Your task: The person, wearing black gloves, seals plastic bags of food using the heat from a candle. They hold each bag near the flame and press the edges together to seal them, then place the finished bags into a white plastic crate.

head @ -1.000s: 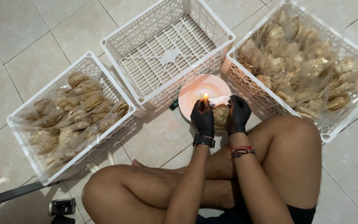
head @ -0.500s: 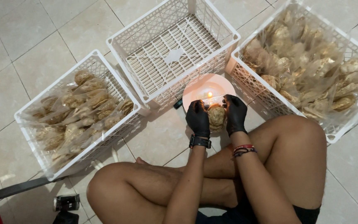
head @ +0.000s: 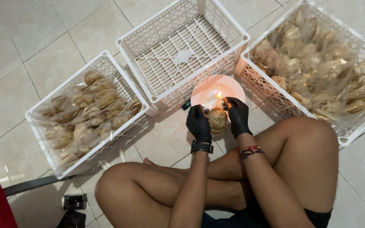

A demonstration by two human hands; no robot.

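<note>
Seated cross-legged, we grip a clear snack bag (head: 217,119) between our gloved left hand (head: 198,123) and right hand (head: 237,116), its top pointing away toward the candle flame (head: 219,95) just beyond.

Tiled floor (head: 34,38) carries three white crates: left crate (head: 66,166) and right crate (head: 362,131) hold bagged snacks, middle crate (head: 182,57) sits between. Pink bowl (head: 233,86) just beside it.

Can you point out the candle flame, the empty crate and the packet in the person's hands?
Candle flame (head: 219,95), head view: on the glow itself.
Empty white crate (head: 182,57), head view: its bare slatted floor.
Snack packet (head: 217,120), head view: its middle, between the gloves.
</note>
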